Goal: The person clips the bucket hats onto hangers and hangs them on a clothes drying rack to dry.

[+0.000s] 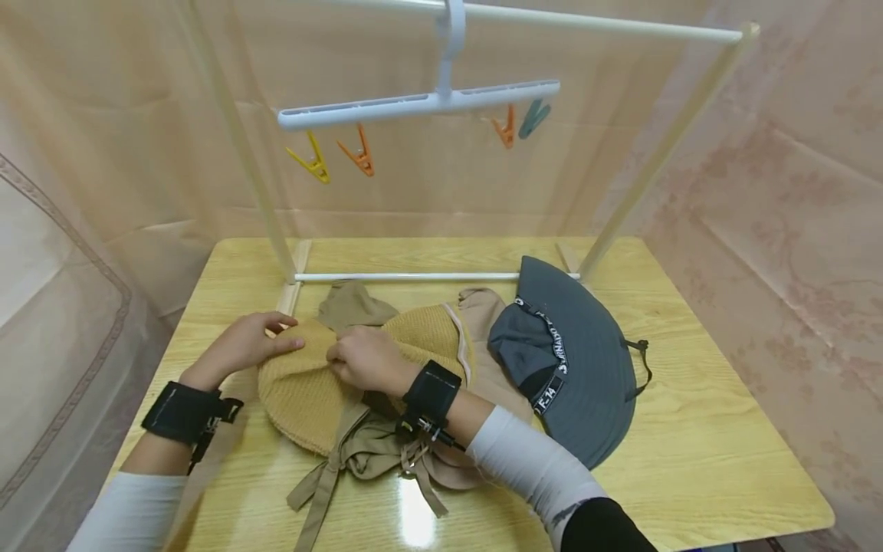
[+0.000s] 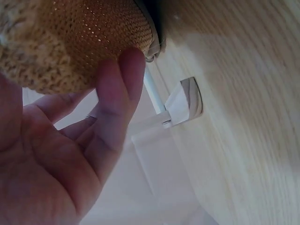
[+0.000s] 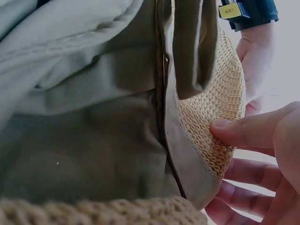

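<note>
A yellow woven straw hat (image 1: 303, 391) lies in front of me on the table, among other soft hats. My left hand (image 1: 251, 345) holds its left edge, with the thumb on top and the fingers around the brim; the left wrist view shows the fingertips on the weave. My right hand (image 1: 369, 360) pinches the hat near its middle. In the right wrist view, the right thumb presses the straw weave (image 3: 211, 108) and the fingers lie behind it. Olive-brown cloth (image 1: 372, 448) with ribbon ties (image 1: 324, 491) spreads below the right wrist.
To the right lies a dark grey bucket hat (image 1: 593, 360) with a lettered band. Beige cloth (image 1: 483, 314) and olive cloth (image 1: 355, 307) lie nearby. A pale blue hanger (image 1: 414, 106) with several coloured clips hangs from a white rail (image 1: 607, 23) above the wooden table (image 1: 724, 460).
</note>
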Motion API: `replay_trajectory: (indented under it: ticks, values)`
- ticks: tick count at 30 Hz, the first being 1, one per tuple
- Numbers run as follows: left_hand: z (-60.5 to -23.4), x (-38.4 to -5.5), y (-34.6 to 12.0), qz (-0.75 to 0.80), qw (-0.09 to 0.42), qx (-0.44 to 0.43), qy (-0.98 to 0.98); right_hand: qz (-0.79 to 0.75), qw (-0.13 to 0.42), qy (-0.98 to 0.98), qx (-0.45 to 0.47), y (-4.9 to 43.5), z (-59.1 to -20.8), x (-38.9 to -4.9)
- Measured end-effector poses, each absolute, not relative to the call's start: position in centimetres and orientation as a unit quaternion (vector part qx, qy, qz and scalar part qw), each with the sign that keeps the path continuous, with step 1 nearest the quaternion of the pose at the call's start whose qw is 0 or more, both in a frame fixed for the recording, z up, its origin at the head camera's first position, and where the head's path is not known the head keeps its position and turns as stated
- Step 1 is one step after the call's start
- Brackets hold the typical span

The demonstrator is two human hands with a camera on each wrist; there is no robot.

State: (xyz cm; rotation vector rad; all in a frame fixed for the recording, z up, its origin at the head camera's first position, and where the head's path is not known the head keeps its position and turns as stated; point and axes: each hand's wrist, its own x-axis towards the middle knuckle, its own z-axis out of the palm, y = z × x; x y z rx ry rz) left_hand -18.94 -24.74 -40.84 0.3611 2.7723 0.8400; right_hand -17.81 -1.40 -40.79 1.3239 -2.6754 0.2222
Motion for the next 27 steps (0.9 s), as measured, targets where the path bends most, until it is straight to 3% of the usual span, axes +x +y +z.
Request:
replay_trajectory:
  ticks: [9, 27]
  values:
    - [-39.9, -18.6, -24.8, 0.298, 0.100, 0.115, 0.942, 0.126, 0.061, -0.897, 0.420, -0.7, -40.1, -17.7]
    - [-39.2, -18.1, -23.9, 0.357, -0.023, 0.066, 0.932, 0.214, 0.064, -0.895, 0.386, 0.1, -40.6, -18.2]
